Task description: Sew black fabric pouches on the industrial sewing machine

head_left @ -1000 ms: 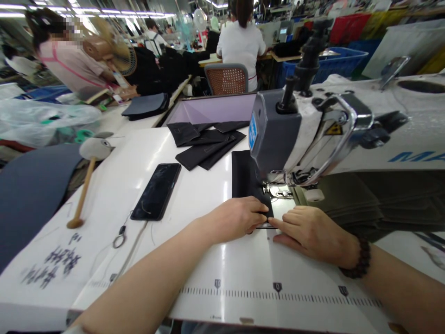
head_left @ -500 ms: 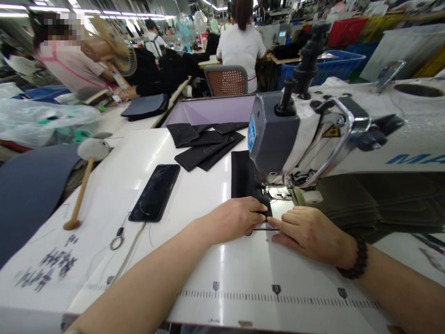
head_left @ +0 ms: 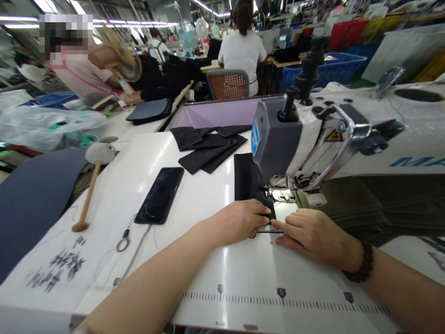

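Note:
A piece of black fabric [head_left: 246, 178] lies flat on the sewing machine table, its right edge by the presser foot [head_left: 268, 192]. My left hand [head_left: 241, 217] rests on its near end, fingers bent together and gripping the cloth by the near corner. From the right, my right hand [head_left: 309, 234] reaches in, with its index fingertip touching the fabric's near right corner. That hand's thumb stands apart on the table and its other fingers are curled. The sewing machine head [head_left: 276, 132] hangs just beyond both hands. The needle is too small to make out.
More black fabric pieces [head_left: 212, 150] lie overlapped behind. Left are a phone [head_left: 160, 195] with a ring strap [head_left: 123, 241] and a wooden-handled mallet [head_left: 91, 185]. Stacked olive fabric [head_left: 378, 204] sits under the machine arm. Co-workers [head_left: 239, 51] sit further back.
The whole view has shifted slightly, so things appear a little further right and lower. Both hands keep their places on the black fabric; no clear movement of the cloth shows.

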Motion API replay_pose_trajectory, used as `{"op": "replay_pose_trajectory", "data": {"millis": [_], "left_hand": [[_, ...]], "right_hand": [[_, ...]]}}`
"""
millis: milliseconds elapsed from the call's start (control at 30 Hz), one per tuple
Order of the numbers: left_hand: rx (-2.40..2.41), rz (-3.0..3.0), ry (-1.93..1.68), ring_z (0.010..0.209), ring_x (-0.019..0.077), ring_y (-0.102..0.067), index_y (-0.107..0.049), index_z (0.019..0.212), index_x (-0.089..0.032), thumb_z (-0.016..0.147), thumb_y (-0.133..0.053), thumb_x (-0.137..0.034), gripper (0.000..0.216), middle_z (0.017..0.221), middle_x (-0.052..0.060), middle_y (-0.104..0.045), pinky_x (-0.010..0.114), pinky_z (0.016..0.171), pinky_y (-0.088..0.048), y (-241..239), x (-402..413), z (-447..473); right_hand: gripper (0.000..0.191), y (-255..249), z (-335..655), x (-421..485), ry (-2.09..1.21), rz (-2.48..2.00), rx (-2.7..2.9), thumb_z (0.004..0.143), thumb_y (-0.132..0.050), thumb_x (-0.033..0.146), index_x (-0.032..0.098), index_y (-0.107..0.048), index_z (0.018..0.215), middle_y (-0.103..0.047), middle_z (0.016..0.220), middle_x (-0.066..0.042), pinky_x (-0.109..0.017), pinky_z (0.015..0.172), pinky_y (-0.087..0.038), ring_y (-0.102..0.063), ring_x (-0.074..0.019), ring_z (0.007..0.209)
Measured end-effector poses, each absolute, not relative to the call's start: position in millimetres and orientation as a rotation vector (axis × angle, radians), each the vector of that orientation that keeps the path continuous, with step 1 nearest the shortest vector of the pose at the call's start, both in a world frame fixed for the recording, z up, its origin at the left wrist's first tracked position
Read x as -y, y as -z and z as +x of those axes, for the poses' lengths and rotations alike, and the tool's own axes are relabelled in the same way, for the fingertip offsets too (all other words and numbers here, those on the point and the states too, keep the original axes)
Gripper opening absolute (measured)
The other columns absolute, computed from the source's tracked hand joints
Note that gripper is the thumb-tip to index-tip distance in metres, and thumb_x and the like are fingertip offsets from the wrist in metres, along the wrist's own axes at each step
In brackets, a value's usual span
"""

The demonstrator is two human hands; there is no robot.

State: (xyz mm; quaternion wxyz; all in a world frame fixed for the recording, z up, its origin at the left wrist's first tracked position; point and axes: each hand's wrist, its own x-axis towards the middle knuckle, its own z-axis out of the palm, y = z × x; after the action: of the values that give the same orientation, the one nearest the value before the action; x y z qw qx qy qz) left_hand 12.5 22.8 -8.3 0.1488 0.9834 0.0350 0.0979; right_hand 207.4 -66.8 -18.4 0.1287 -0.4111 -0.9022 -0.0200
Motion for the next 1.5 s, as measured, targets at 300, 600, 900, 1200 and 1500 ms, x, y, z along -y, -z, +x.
{"op": "replay_pose_trajectory", "data": {"millis": [300,600,900,1200,1500], "left_hand": [[-0.132,2.791,-0.286,0.100,0.0200,-0.052,-0.063,0.088,-0.008,0.079,-0.053,-0.009,0.014,0.105,0.011,-0.059,0.030,0.088,-0.044,6,-22,13],[-0.158,2.770,-0.304,0.101,0.0195,-0.052,-0.063,0.090,-0.008,0.082,-0.050,-0.010,0.016,0.105,0.012,-0.059,0.031,0.090,-0.043,9,-23,14],[-0.201,2.777,-0.391,0.095,0.0173,-0.055,-0.062,0.087,-0.008,0.084,-0.046,-0.012,0.017,0.098,0.012,-0.061,0.030,0.086,-0.046,15,-21,15],[-0.383,2.605,-0.537,0.086,0.0143,-0.058,-0.061,0.078,-0.010,0.078,-0.046,-0.006,0.015,0.097,0.008,-0.060,0.024,0.079,-0.049,17,-21,16],[-0.412,2.514,-0.552,0.084,0.0133,-0.059,-0.060,0.078,-0.011,0.076,-0.047,-0.006,0.014,0.094,0.007,-0.060,0.023,0.078,-0.048,15,-23,17]], "right_hand": [[0.041,19,207,65,0.040,-1.204,2.628,0.094,-0.027,0.036,0.013,-0.061,0.094,-0.053,0.061,-0.002,-0.027,0.054,-0.033,-0.048,-0.0142,0.056],[0.030,19,208,66,0.034,-1.235,2.632,0.090,-0.040,0.033,0.013,-0.061,0.097,-0.055,0.064,-0.002,-0.028,0.055,-0.033,-0.049,-0.0149,0.058],[0.035,18,210,65,0.006,-1.198,2.642,0.093,-0.032,0.034,0.013,-0.061,0.095,-0.054,0.064,-0.003,-0.029,0.055,-0.033,-0.047,-0.0155,0.058],[0.043,15,209,67,-0.053,-1.118,2.614,0.094,-0.026,0.036,0.011,-0.062,0.091,-0.054,0.063,-0.003,-0.028,0.056,-0.033,-0.047,-0.0152,0.058],[0.039,12,207,68,0.050,-1.125,2.540,0.093,-0.031,0.033,0.011,-0.063,0.088,-0.052,0.060,-0.003,-0.029,0.055,-0.032,-0.045,-0.0156,0.057]]}}
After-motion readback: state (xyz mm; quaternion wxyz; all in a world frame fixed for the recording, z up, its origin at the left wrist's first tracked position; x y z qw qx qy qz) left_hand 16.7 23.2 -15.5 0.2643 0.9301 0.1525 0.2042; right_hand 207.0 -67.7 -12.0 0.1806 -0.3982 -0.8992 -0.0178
